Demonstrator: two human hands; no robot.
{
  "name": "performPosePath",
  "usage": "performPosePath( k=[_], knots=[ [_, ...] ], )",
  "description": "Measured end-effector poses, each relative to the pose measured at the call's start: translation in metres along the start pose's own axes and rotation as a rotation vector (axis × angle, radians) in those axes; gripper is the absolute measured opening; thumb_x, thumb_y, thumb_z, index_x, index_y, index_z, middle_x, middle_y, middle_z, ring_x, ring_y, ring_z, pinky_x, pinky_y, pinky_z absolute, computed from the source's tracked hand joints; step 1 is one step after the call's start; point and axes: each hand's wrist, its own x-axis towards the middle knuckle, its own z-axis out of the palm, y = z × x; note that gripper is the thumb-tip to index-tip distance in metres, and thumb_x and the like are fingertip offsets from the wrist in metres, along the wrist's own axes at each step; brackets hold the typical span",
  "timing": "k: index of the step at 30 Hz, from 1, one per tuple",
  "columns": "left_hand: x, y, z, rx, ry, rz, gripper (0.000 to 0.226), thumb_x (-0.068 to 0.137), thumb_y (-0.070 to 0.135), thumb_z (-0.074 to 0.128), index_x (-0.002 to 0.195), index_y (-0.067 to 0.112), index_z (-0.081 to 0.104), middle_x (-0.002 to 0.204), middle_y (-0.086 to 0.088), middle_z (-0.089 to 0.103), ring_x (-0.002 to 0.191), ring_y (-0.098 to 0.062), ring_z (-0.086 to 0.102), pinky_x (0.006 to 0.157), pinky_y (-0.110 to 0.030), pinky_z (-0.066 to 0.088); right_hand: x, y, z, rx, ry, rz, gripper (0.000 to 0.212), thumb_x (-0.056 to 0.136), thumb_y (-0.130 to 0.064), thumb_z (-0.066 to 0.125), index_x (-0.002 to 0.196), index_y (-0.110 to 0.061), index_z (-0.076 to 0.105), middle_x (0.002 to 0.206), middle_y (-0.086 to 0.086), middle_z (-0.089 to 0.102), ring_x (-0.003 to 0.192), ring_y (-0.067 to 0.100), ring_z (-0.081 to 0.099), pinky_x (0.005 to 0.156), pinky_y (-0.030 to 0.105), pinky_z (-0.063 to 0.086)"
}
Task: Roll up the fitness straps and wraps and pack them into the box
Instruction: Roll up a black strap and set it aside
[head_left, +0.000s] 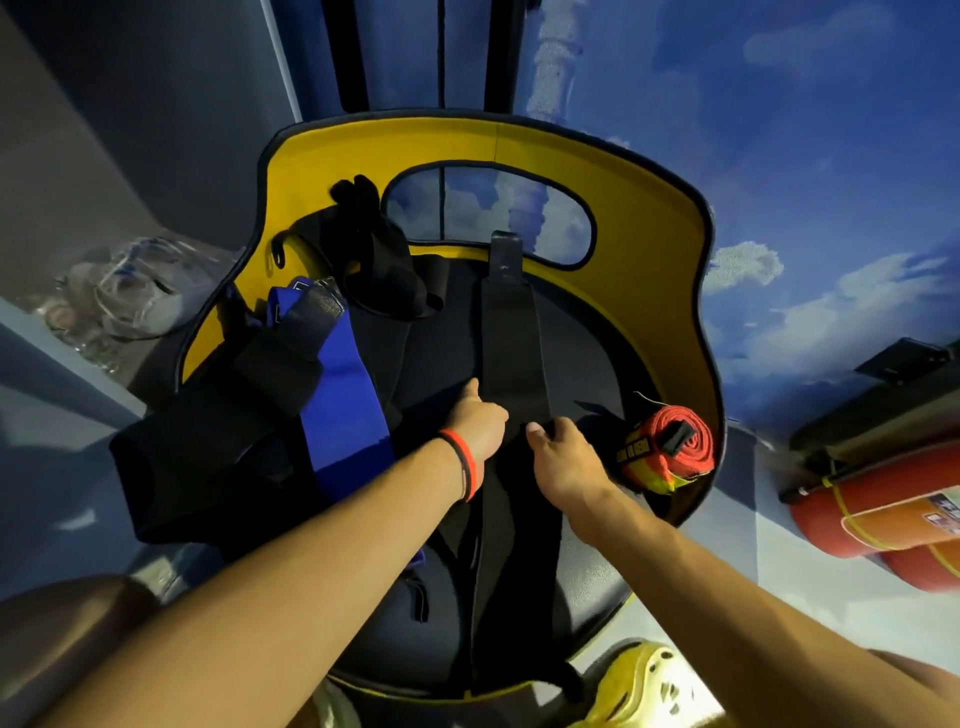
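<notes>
Hands close together, both clamped on long flat black fabric strap (511, 338): left hand (478, 418) pinching its left edge, right hand (563, 460) curled over its right edge. Unrolled, matte, lying lengthwise down middle of yellow-backed chair (649, 218) with black seat. Just right on seat, tightly rolled red wrap (675, 441). Left, wide blue elastic band (343, 405) across heaped black wraps (208, 457).

Left grip (475, 423) and right grip (563, 462) reach forward — close together, fingers (569, 428) curled.

Cloud-painted blue wall (779, 156) (dim light)
</notes>
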Motion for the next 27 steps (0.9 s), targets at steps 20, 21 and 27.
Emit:
performPosePath(
  k=[20, 21, 27],
  knots=[
    [0.007, -0.022, -0.033, 0.006, -0.064, -0.102, 0.064, 0.091, 0.043, 0.066, 0.146, 0.016, 0.047, 0.145, -0.008, 0.052, 0.13, -0.03, 0.052, 0.112, -0.043, 0.041, 0.007, 0.003, 0.015, 0.241, -0.01, 0.108, 0.045, 0.102, -0.046, 0.058, 0.125, -0.007, 0.063, 0.115, 0.012, 0.07, 0.105, 0.031, 0.068, 0.093, 0.045, 0.058],
    [0.007, -0.024, -0.028, -0.028, -0.091, -0.116, 0.069, 0.084, 0.05, 0.068, 0.143, 0.018, 0.051, 0.142, -0.006, 0.055, 0.127, -0.029, 0.055, 0.111, -0.044, 0.042, 0.01, 0.004, 0.012, 0.246, 0.031, 0.089, 0.045, 0.101, -0.043, 0.059, 0.128, -0.006, 0.061, 0.119, 0.013, 0.069, 0.109, 0.031, 0.066, 0.098, 0.046, 0.055],
    [-0.004, -0.024, -0.012, 0.178, -0.047, 0.043, 0.056, 0.102, 0.02, 0.054, 0.153, 0.017, 0.032, 0.14, -0.012, 0.055, 0.128, -0.03, 0.054, 0.109, -0.039, 0.042, 0.01, -0.002, 0.008, 0.203, -0.006, -0.003, 0.048, 0.106, -0.038, 0.052, 0.141, -0.005, 0.049, 0.132, 0.014, 0.06, 0.118, 0.031, 0.059, 0.105, 0.045, 0.048]
  ],
)
